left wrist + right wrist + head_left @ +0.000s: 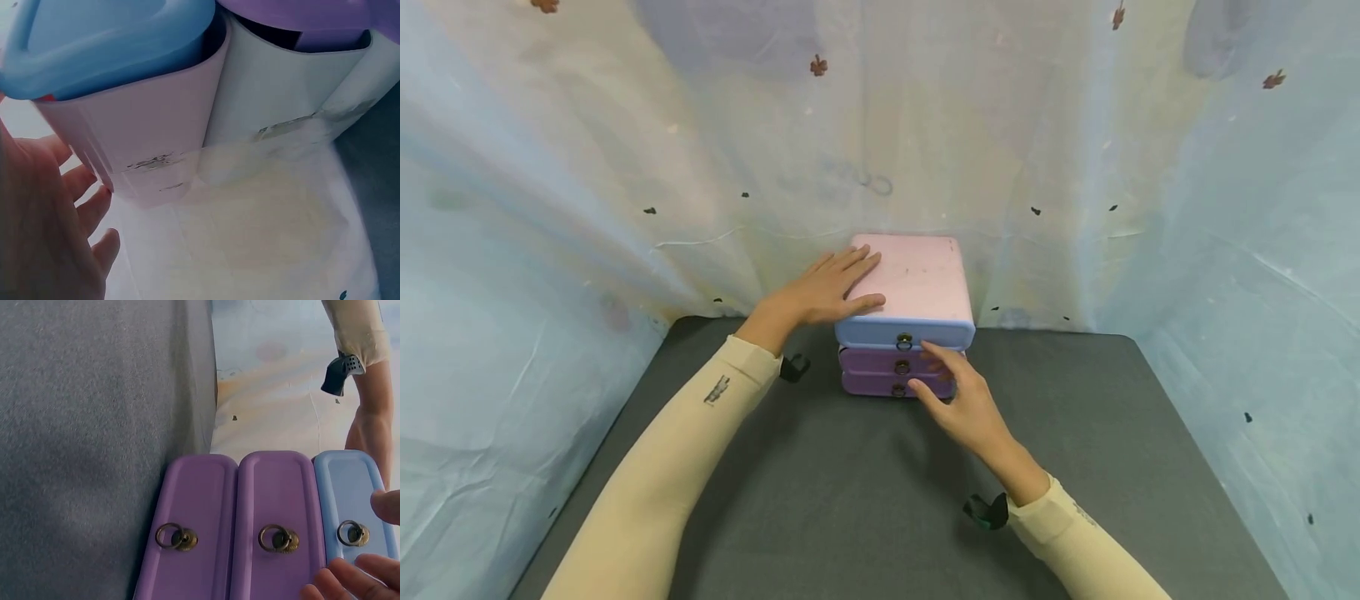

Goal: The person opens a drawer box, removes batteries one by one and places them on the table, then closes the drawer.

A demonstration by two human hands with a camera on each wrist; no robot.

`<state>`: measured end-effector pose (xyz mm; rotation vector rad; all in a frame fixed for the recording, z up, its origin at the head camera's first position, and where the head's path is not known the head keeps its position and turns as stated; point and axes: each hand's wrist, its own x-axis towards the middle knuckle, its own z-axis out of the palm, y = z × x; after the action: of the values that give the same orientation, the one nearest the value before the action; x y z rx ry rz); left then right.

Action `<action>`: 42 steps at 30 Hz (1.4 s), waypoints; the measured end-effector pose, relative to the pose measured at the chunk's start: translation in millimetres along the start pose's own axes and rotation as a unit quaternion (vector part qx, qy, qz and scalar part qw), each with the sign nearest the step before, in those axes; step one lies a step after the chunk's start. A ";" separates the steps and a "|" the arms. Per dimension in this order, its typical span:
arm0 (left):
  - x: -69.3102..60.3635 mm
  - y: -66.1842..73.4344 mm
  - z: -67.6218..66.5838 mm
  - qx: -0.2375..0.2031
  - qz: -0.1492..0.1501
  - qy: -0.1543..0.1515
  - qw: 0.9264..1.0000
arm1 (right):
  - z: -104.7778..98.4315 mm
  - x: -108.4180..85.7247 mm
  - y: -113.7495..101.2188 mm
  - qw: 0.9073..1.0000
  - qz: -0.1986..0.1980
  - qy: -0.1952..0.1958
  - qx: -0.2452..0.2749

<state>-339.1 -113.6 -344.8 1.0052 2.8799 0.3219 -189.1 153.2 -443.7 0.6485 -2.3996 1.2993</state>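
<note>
A small drawer cabinet with a pink top (917, 279) stands at the table's back edge. Its top drawer front (868, 335) is blue; the two below, an upper purple drawer (871, 362) and a lower purple drawer (868, 384), each carry a brass ring pull like the blue one's ring pull (354, 534). Fingers spread, my left hand (823, 290) rests on the left part of the pink top. My right hand (966, 404) is at the front right, fingers loosely bent and apart, by the blue drawer; nothing is held. In the left wrist view, dark gaps show behind the drawer fronts.
A dark grey cloth-covered table (865, 500) lies beneath the cabinet. Pale patterned sheeting (925, 125) hangs close behind it and on both sides. Black straps sit at both wrists, one of them a left wrist strap (793, 367).
</note>
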 end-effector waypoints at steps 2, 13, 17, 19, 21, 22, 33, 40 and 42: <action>1.6 0.1 -0.8 -0.003 0.001 -0.004 1.000 | 2.4 1.1 -0.2 1.000 0.001 -0.002 0.003; 12.8 5.9 -5.5 0.001 0.017 -0.009 1.000 | 8.6 5.0 -6.5 0.999 0.023 -0.014 0.032; 15.0 4.3 -5.0 -0.003 0.015 -0.019 1.000 | 12.2 5.4 -8.5 0.998 0.038 -0.022 0.046; 14.4 2.7 -4.0 -0.009 0.012 -0.024 1.000 | 13.9 5.4 -9.4 0.997 0.044 -0.026 0.052; 13.6 1.5 -3.4 -0.012 0.008 -0.027 1.000 | 15.1 5.2 -10.1 0.997 0.049 -0.028 0.061; 12.8 1.6 -3.7 -0.013 0.008 -0.029 0.999 | 15.3 5.0 -10.8 0.996 0.051 -0.028 0.064; 11.4 5.3 -7.6 0.004 0.020 -0.033 0.999 | 20.1 4.6 -13.1 0.993 0.058 -0.018 0.097; 14.0 4.9 -2.8 0.004 0.025 -0.035 0.999 | 21.6 7.3 -13.1 0.987 0.093 0.005 0.128; 15.4 4.4 -1.3 0.004 0.026 -0.032 0.999 | 22.1 9.5 -12.3 0.984 0.110 0.011 0.141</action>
<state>-348.7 -100.9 -342.6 1.0723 2.8053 0.2757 -192.0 126.4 -442.2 0.4466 -2.3420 1.7512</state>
